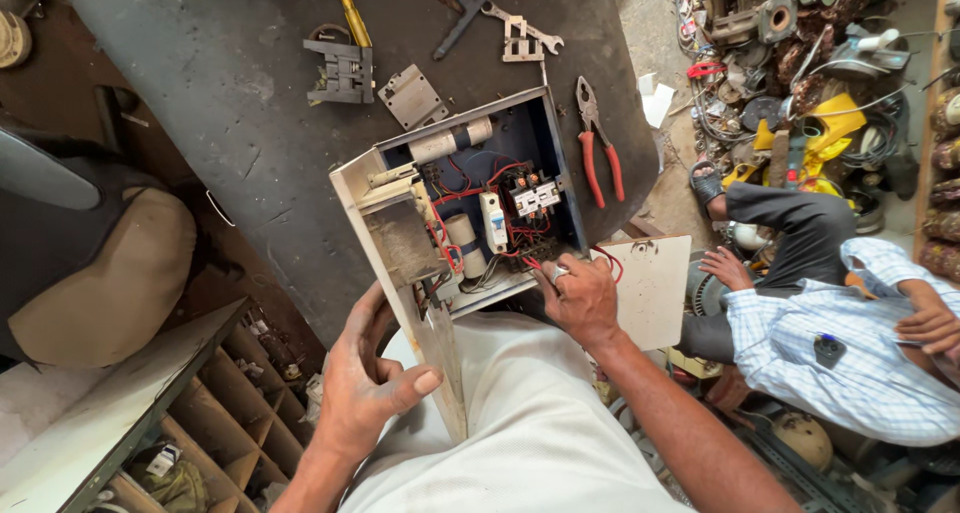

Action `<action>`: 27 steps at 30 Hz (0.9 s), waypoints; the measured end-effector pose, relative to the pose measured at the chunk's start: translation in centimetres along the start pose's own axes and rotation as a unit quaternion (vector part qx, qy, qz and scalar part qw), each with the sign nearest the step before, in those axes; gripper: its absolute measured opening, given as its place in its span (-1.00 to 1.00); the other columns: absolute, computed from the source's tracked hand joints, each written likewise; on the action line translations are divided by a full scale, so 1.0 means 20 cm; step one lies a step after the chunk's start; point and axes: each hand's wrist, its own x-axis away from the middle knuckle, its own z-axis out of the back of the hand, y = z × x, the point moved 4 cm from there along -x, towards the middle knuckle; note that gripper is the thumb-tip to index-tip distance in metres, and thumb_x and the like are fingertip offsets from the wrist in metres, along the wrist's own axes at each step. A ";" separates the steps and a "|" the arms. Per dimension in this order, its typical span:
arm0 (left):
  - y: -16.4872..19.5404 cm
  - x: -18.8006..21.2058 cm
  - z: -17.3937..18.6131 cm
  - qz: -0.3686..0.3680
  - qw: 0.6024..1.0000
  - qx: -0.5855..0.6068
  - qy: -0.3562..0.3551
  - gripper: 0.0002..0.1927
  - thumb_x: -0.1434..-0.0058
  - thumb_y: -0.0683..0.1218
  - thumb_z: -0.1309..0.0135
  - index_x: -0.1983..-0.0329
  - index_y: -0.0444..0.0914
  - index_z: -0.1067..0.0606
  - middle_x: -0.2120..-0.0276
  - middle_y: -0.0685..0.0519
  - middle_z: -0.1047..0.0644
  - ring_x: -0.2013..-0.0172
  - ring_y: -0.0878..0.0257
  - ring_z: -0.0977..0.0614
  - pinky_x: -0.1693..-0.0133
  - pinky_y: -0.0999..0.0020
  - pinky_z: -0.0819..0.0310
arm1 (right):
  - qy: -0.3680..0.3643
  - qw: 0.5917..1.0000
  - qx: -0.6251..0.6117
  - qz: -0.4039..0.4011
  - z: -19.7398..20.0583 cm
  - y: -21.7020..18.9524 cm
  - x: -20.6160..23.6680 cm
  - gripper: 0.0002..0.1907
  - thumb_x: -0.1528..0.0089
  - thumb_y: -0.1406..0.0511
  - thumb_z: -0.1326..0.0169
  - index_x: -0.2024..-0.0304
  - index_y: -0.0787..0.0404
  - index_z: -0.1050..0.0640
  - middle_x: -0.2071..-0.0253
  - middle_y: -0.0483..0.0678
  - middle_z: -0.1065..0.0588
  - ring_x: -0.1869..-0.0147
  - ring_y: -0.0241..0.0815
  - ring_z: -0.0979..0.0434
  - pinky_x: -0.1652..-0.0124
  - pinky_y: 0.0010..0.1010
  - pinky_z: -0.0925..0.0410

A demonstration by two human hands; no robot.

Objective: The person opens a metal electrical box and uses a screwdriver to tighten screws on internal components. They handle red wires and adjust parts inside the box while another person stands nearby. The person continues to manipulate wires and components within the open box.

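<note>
An open electrical control box (560,173) stands tilted on the dark workbench, its blue inside showing a contactor (530,195), a white breaker (493,221), two cylindrical capacitors (450,141) and red wires. My left hand (365,378) grips the box's worn cream door (405,258) near its lower edge. My right hand (580,298) rests at the box's bottom right corner, fingers curled around something small by the red wires; what it is stays hidden.
Red-handled pliers (600,148), a yellow-handled screwdriver (352,13), a spanner (525,28) and metal brackets (412,96) lie on the bench (220,93). A person in a checked shirt (830,343) sits on the floor at right among scrap parts. Wooden pigeonholes (220,403) are at lower left.
</note>
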 end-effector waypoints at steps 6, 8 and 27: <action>-0.20 -0.08 0.07 0.011 0.995 0.101 0.008 0.13 0.31 -0.10 -0.21 -0.46 -0.40 -0.17 -0.29 -0.29 -0.42 0.35 0.30 -0.71 0.45 0.46 -0.59 | -0.001 1.000 -0.014 -0.006 0.00 0.01 0.00 -0.83 -0.19 0.29 -0.28 0.43 0.13 -0.53 0.51 -0.11 -0.34 0.44 -0.08 -0.39 0.33 -0.20 -0.15; -0.30 -0.12 0.07 0.010 0.991 0.118 0.060 0.04 0.25 -0.16 -0.12 -0.45 -0.37 -0.20 -0.23 -0.27 -0.45 0.29 0.22 -0.75 0.40 0.37 -0.65 | 0.008 1.000 -0.020 -0.004 0.00 0.02 0.02 -0.85 -0.19 0.28 -0.28 0.41 0.13 -0.56 0.51 -0.10 -0.35 0.44 -0.07 -0.39 0.34 -0.20 -0.15; 0.06 0.07 -0.11 -0.102 0.993 -0.062 -0.017 0.31 0.14 0.26 -0.38 -0.54 -0.27 0.07 -0.35 -0.26 -0.32 -0.33 -0.12 -0.41 -0.29 -0.02 -0.26 | -0.007 0.999 -0.003 -0.034 0.00 0.02 0.01 -0.90 -0.18 0.25 -0.27 0.36 0.11 -0.62 0.48 -0.15 -0.43 0.41 -0.12 -0.42 0.30 -0.22 -0.21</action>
